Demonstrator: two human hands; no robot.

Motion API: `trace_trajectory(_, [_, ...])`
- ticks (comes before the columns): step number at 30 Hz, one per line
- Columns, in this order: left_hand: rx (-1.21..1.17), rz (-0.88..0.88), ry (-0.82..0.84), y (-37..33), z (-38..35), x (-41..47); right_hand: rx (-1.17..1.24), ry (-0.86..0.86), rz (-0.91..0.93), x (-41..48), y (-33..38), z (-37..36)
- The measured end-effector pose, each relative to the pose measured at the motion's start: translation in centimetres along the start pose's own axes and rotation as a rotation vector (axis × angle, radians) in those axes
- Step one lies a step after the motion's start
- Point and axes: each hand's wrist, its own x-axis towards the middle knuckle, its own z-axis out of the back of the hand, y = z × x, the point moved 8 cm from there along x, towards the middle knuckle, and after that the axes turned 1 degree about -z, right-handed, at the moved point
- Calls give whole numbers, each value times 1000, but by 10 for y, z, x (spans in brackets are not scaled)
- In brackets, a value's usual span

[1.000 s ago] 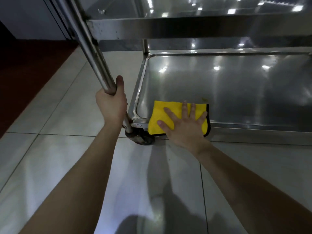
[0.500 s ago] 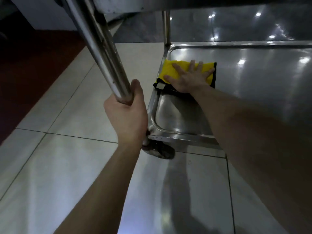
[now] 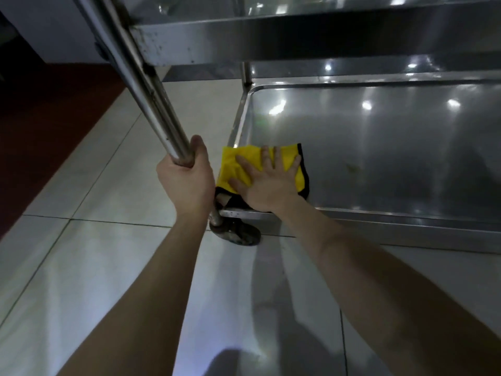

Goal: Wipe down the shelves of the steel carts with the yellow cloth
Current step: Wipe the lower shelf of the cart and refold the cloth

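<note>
Presently, the right hand (image 3: 267, 183) lies flat, palm down and fingers spread, on the yellow cloth (image 3: 238, 165), pressing it onto the bottom shelf (image 3: 379, 147) of the steel cart; the hand is released, not gripping, and rests on the cloth rather than around it. The cloth sits under and just beyond the fingers, in the near left corner of the shelf, against the raised rim. Its black edging shows to the right of the little finger and below the palm, where a fold hangs over the near rim. A small label on the cloth is visible just left of the wrist.

The left hand (image 3: 187, 183) is clenched around the cart's upright post (image 3: 141, 85), thumb on top, just left of the cloth and close beside the right hand. The post runs up and away from this hand to the edge of the upper shelf (image 3: 298, 31), which overhangs the area beyond both hands. Dark specks mark that shelf's front edge near the post.

Below the left wrist, a dark caster wheel (image 3: 238, 233) stands on the tiled floor (image 3: 95, 240) under the shelf corner. A faint smudge shows on the shelf surface to the right of the right hand. Ceiling lights reflect in the steel beyond the fingertips. Both forearms are bare.
</note>
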Motion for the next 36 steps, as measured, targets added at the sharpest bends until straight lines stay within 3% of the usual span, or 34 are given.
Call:
trace_trajectory(4, [13, 59, 92, 0, 1, 3, 38, 11, -56, -28, -58, 5])
trace_trajectory(9, [115, 162, 179, 0, 4, 6, 118, -36, -416, -77, -196, 28])
trace_trajectory(12, [265, 206, 42, 2, 24, -15, 109, 6, -492, -89, -224, 33])
trace_trajectory(14, [393, 89, -70, -7, 33, -55, 85, -18, -459, -88, -222, 37])
trace_trajectory(16, [503, -81, 150, -15, 8, -95, 33, -124, -355, -86, -212, 44])
trace_trajectory(18, [672, -222, 573, -13, -41, -121, -26, -179, -243, -85, -206, 42])
trace_trajectory(21, [958, -300, 971, -13, -102, -118, 1, -52, -188, -78, -207, 23])
trace_trajectory(27, [1478, -96, 1101, 6, -145, -55, 19, 101, -48, -62, -225, 21])
trace_trajectory(31, [1322, 28, 1141, 25, -138, -47, 13, 30, -38, -39, -227, 24])
trace_trajectory(36, [1280, -77, 1046, 38, -122, -36, 9, -50, -116, 43, -222, 42])
